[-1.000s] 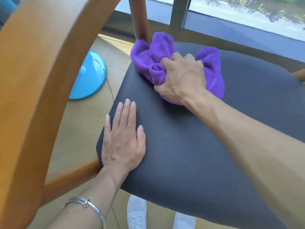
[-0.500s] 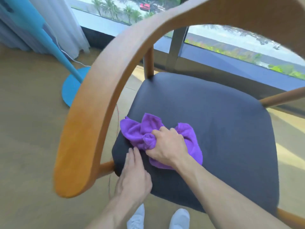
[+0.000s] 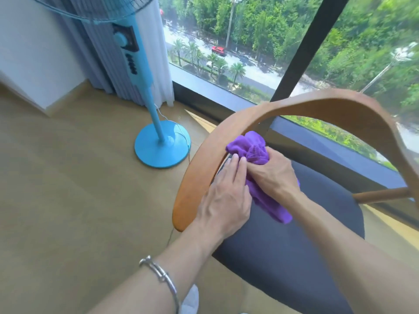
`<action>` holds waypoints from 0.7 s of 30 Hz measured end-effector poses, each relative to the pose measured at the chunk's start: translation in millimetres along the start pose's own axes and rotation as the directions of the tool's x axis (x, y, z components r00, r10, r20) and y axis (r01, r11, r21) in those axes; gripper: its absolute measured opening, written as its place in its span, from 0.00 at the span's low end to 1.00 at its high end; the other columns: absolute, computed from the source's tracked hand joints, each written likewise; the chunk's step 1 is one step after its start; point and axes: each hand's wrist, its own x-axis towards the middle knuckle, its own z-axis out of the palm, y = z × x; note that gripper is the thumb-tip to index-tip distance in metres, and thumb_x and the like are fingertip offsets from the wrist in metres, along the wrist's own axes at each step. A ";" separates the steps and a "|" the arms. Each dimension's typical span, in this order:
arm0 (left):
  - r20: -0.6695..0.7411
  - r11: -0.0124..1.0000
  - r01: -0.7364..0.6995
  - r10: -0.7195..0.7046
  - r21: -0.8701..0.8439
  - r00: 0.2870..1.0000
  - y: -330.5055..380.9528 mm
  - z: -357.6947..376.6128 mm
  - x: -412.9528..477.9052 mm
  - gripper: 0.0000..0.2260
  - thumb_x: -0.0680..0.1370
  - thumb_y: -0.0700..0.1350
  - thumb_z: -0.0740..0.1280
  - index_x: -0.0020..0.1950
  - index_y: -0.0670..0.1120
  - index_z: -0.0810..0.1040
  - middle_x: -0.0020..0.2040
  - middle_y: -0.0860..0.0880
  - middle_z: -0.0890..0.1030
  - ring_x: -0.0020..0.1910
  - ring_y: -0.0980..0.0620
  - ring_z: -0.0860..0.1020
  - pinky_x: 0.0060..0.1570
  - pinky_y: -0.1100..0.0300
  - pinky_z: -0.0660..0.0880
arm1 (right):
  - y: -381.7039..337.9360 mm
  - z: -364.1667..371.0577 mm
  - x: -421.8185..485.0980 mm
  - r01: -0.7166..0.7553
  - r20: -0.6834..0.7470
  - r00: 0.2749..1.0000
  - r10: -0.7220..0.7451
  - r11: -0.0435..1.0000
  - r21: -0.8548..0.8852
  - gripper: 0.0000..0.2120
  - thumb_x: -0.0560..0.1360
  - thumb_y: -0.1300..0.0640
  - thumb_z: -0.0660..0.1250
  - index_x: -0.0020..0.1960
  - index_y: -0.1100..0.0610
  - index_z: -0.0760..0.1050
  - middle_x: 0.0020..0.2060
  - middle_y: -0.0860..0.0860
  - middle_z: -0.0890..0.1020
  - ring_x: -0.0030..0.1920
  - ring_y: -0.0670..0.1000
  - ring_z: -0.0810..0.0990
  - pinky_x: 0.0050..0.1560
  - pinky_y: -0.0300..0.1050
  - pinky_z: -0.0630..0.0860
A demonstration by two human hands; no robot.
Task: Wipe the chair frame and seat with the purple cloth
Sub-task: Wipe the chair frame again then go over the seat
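Floor (image 3: pixel 68 200): tan wood, bare.
Fan (image 3: pixel 162 148): blue, round base on floor, near curtain (image 3: pixel 158 64).
Chair (image 3: pixel 294 245): right of fan.

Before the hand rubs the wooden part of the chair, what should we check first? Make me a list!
1. Cloth held tight: the right hand grips the bunched purple cloth. Ok.
2. Cloth on the wooden frame: its top sits at the frame's inner edge, but real contact: cannot tell.
3. Wiping path free: the left hand lies flat right beside the cloth, fingertips at it. Not ok.
4. Fan out of the way: it stands apart on the floor. Ok.
5. Fan cord: it runs along the floor toward the chair; whether it touches: cannot tell.
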 end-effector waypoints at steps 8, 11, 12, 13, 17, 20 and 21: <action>-0.165 0.963 0.208 -0.180 0.173 0.970 -34.9 -67.6 -10.8 0.33 0.74 0.56 0.42 0.76 0.44 0.56 0.75 0.45 0.61 0.74 0.47 0.59 0.70 0.45 0.57 | -50.4 -16.7 -42.6 0.222 0.012 0.975 -0.222 0.973 -0.060 0.12 0.66 0.44 0.64 0.36 0.53 0.69 0.36 0.51 0.78 0.38 0.54 0.79 0.40 0.51 0.77; -0.201 0.929 0.356 -0.331 0.100 0.922 -55.6 -88.3 -26.9 0.31 0.75 0.56 0.43 0.76 0.44 0.55 0.76 0.46 0.59 0.75 0.48 0.57 0.71 0.47 0.54 | -62.0 -3.5 -54.8 0.320 0.088 0.946 -0.312 0.941 -0.107 0.13 0.65 0.41 0.61 0.40 0.50 0.69 0.40 0.49 0.75 0.42 0.55 0.77 0.44 0.55 0.77; -0.205 0.917 0.391 -0.369 0.076 0.906 -63.7 -92.7 -32.5 0.31 0.75 0.55 0.44 0.76 0.45 0.54 0.76 0.46 0.58 0.75 0.49 0.56 0.71 0.47 0.53 | -65.0 8.6 -56.6 0.363 0.117 0.930 -0.348 0.920 -0.147 0.14 0.66 0.40 0.61 0.44 0.48 0.72 0.42 0.49 0.75 0.45 0.55 0.76 0.48 0.55 0.76; -0.207 0.908 0.414 -0.393 0.067 0.896 -72.5 -95.0 -38.7 0.30 0.75 0.54 0.45 0.76 0.45 0.54 0.76 0.46 0.58 0.75 0.50 0.56 0.71 0.48 0.53 | -67.9 22.9 -58.1 0.395 0.142 0.917 -0.373 0.896 -0.202 0.16 0.68 0.39 0.62 0.51 0.46 0.74 0.45 0.48 0.74 0.48 0.55 0.75 0.50 0.54 0.74; -0.192 0.882 0.472 -0.463 -0.003 0.865 -109.7 -91.2 -63.1 0.31 0.74 0.55 0.44 0.77 0.47 0.53 0.77 0.49 0.57 0.75 0.53 0.54 0.72 0.51 0.50 | -75.5 90.4 -68.3 0.437 0.245 0.898 -0.366 0.809 -0.393 0.17 0.70 0.41 0.63 0.57 0.44 0.73 0.51 0.49 0.73 0.54 0.56 0.72 0.51 0.51 0.69; -0.150 0.859 0.510 -0.511 -0.050 0.846 -125.6 -84.3 -84.2 0.30 0.75 0.56 0.44 0.77 0.49 0.52 0.77 0.49 0.55 0.76 0.53 0.53 0.73 0.52 0.49 | -73.0 119.6 -87.6 0.489 0.232 0.867 -0.441 0.665 -0.564 0.14 0.64 0.41 0.65 0.44 0.48 0.75 0.44 0.48 0.76 0.45 0.56 0.75 0.40 0.49 0.64; -0.140 0.853 0.518 -0.521 -0.057 0.842 -129.5 -84.1 -89.2 0.29 0.76 0.55 0.45 0.77 0.49 0.52 0.77 0.49 0.55 0.76 0.53 0.52 0.73 0.52 0.49 | -71.4 123.1 -97.6 0.502 0.233 0.858 -0.458 0.650 -0.571 0.14 0.60 0.41 0.66 0.39 0.48 0.75 0.39 0.48 0.76 0.39 0.55 0.75 0.37 0.49 0.65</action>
